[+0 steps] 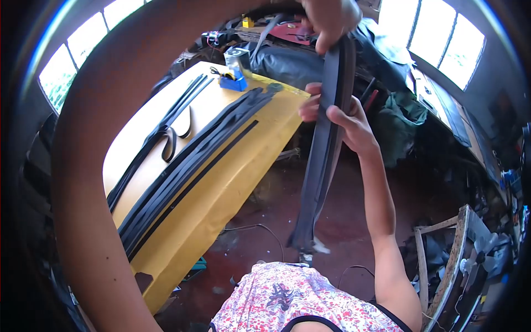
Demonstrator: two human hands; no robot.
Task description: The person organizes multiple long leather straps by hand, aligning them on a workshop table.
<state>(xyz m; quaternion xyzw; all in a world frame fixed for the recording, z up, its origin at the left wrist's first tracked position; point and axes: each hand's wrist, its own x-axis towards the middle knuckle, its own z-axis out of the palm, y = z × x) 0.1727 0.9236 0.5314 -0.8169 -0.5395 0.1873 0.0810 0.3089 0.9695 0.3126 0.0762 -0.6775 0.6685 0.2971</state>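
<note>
Head view: left hand [327, 22] up top, fingers closed on the upper end of a black rubber strip [321, 171]. Right hand [338, 119] pinches it lower down. The strip hangs over the floor, just beside the yellow worktop [221, 188]. More black strips [182, 171] lie along the worktop, with a blue box [233, 83] at its far end.

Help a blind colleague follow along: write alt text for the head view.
Both hands hold up a long dark strip: the left hand grips its top, the right hand pinches it lower. More black strips lie on a yellow table to the left.
</note>
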